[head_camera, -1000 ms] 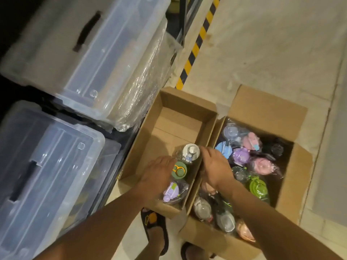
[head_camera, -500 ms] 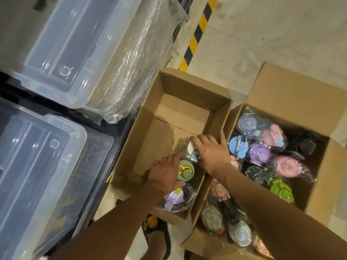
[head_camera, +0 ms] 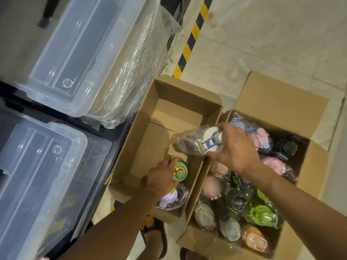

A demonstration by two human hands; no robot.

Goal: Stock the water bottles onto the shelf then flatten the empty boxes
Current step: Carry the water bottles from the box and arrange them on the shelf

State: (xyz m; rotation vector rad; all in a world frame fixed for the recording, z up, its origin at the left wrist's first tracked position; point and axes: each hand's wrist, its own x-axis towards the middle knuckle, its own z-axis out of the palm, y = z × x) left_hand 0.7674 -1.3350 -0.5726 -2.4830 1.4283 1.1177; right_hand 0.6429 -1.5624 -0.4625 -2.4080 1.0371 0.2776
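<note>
Two bottles are in your grasp. Your right hand (head_camera: 236,149) is curled round a wrapped white-capped bottle (head_camera: 195,142), held above the narrow box (head_camera: 142,132), and your left hand (head_camera: 159,180) grips the green-capped bottle (head_camera: 180,171) standing inside it. A purple bottle (head_camera: 169,198) sits at its 6 o'clock. You look mid-unloading, so next lift both clear and carry them to the racking at 9 o'clock, which holds clear bins (head_camera: 75,53). The fuller box (head_camera: 277,102) sits at 3 o'clock on a pale concrete floor (head_camera: 262,44), with hazard striping (head_camera: 189,45) at 12.
</note>
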